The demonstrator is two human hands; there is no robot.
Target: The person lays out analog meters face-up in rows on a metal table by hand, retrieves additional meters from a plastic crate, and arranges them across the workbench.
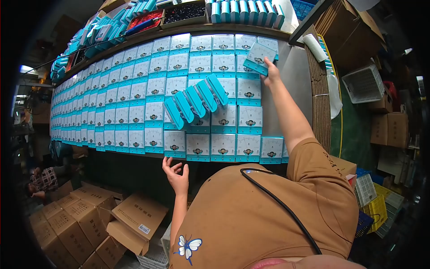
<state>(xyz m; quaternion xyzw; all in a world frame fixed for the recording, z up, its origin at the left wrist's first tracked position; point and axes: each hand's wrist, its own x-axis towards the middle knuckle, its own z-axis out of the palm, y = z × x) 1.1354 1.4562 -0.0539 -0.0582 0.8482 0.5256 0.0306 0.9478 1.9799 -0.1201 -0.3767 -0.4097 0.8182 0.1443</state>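
Observation:
Rows of teal and white panel meters point(173, 141) lie face up on the long workbench point(293, 85). At the right end of the upper rows, my right hand point(270, 71) holds one meter point(260, 55) by its edge, tilted over the others. Below the front edge of the bench, near the bottom row, my left hand point(176, 174) has its fingers apart and nothing in it. Several meters standing on edge point(197, 101) rest in a slanted row on top of the flat ones, between my two hands.
Behind the rows stand a tray of red parts point(145, 23), a box of dark parts point(184, 13) and more meters point(244, 12). Cardboard boxes point(74, 219) fill the lower left. At right are stacked cardboard point(319, 107) and a white crate point(363, 84). A person point(44, 179) is at far left.

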